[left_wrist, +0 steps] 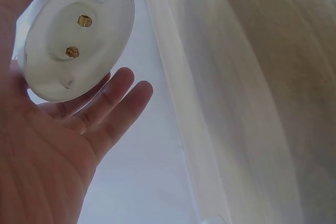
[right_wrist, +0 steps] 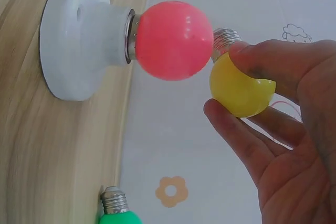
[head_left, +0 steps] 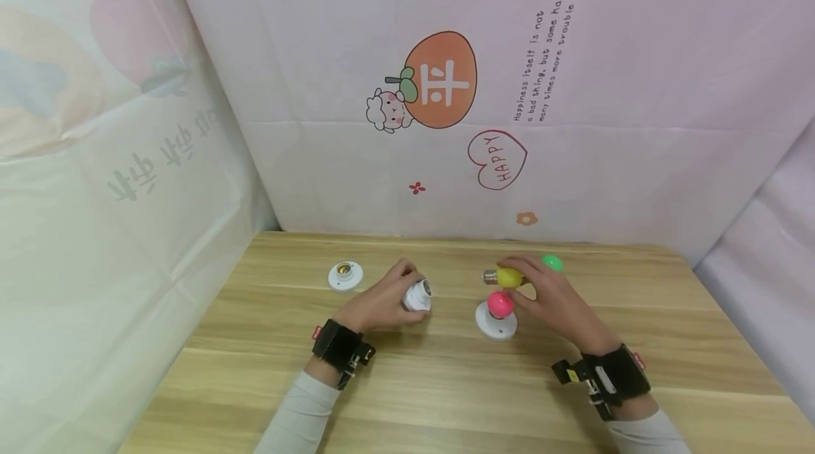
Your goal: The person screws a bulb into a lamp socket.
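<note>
My left hand (head_left: 385,300) grips a white lamp socket (head_left: 418,295) by its sides, lifted off the table with its mouth turned to the right. In the left wrist view the socket's round base (left_wrist: 113,35) shows its underside with two brass screws. Between thumb and fingers, my right hand (head_left: 552,296) pinches a yellow light bulb (right_wrist: 239,87), its metal screw end pointing left in the head view. Just below it, a pink bulb (head_left: 500,304) sits upright in another white socket (head_left: 496,324) on the table.
At the back left of the wooden table (head_left: 407,397) stands a white socket (head_left: 345,276) with no bulb. A green bulb (head_left: 552,263) lies behind my right hand. Printed cloth (head_left: 318,178) hangs behind the table and at both sides.
</note>
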A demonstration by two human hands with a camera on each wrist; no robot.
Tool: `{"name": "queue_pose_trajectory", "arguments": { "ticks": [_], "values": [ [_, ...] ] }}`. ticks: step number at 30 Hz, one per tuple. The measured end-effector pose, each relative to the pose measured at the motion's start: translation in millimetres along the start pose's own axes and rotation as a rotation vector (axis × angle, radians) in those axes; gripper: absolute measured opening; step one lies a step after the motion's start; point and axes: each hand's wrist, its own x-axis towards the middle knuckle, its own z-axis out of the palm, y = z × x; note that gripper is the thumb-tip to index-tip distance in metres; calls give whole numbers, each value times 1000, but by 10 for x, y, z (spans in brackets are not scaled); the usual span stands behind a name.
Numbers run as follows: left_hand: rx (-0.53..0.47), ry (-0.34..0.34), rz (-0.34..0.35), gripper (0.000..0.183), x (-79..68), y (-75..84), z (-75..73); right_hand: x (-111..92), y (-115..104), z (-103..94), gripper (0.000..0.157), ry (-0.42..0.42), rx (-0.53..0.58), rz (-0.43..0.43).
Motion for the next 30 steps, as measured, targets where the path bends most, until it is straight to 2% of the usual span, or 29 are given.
{"name": "queue_pose_trajectory", "arguments": {
  "ticks": [5,10,16,30],
  "values": [
    [-26,3,-1,49,22,54,-21,5,-36,1,57,1,14,-8],
    [-9,1,22,52,56,114,-42,24,-90,4,57,-8,31,-16],
    [-1,-14,44,50,111,162,-38,34,-139,13,57,-19,17,-6],
    [-25,-38,51,51,220,304,-40,51,-237,23,55,-21,1,-41]
  ]
}}
